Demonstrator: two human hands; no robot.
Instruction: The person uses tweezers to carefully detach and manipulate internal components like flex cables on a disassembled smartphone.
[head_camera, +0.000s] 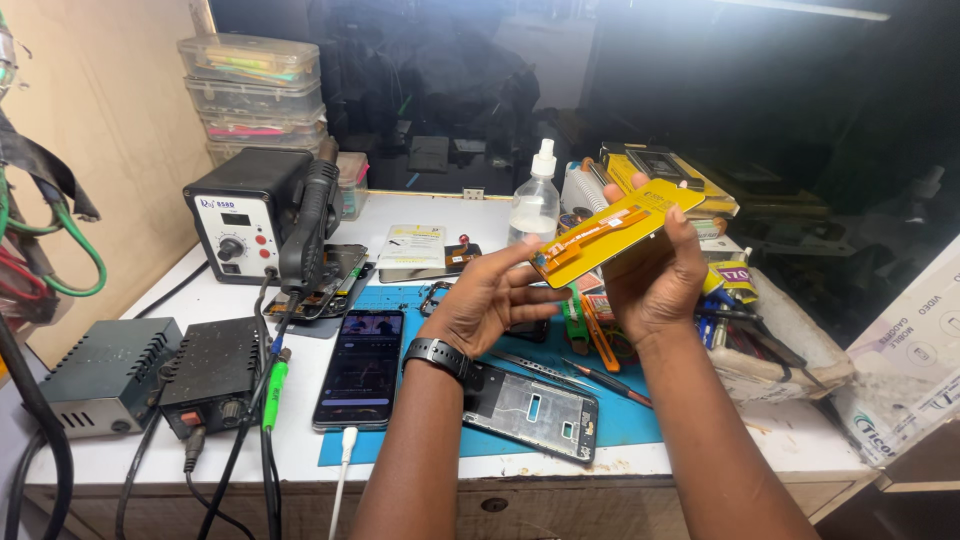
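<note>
We hold the flat yellow rectangular screen panel (612, 232) above the blue work mat (640, 415): right hand (645, 280) fingers clamped along its edges, left hand (490, 298) fingertips pinching its lower end.

Counter (210, 300), white top, wooden front edge. Directly on it: blue work mat (640, 420) at centre; black-and-white hot-air station (240, 215) at rear left; grey power unit (100, 375) and black power unit (212, 372) at front left, side by side; stacked clear plastic boxes (255, 90) at rear left corner; clear squeeze bottle (535, 200) at rear centre; cluttered tray (790, 350) at right.
</note>
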